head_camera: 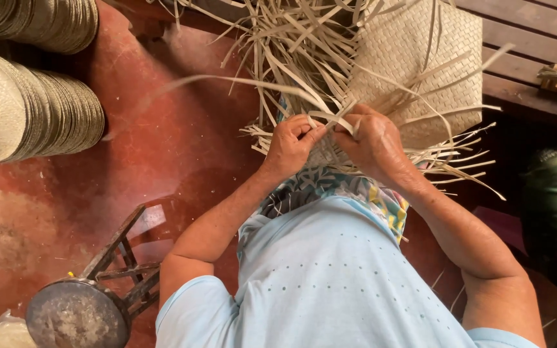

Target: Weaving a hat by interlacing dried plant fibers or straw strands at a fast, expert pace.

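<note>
Nearest you, a round metal stool (77, 314) stands on the red floor (162, 148). Above your lap, your left hand (290, 144) and right hand (372, 143) meet, fingers pinched closed on pale straw strips (330, 119) at the edge of the woven mat (420, 58). Beyond, loose strips fan outward; stacked woven hats (40, 109) lie far left.

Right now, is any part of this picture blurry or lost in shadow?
In the head view, one long pale straw strip sweeping left is smeared by motion, while the left hand and right hand on the half-woven straw mat look sharp; the dark green bundle at right sits in deep shadow.
</note>
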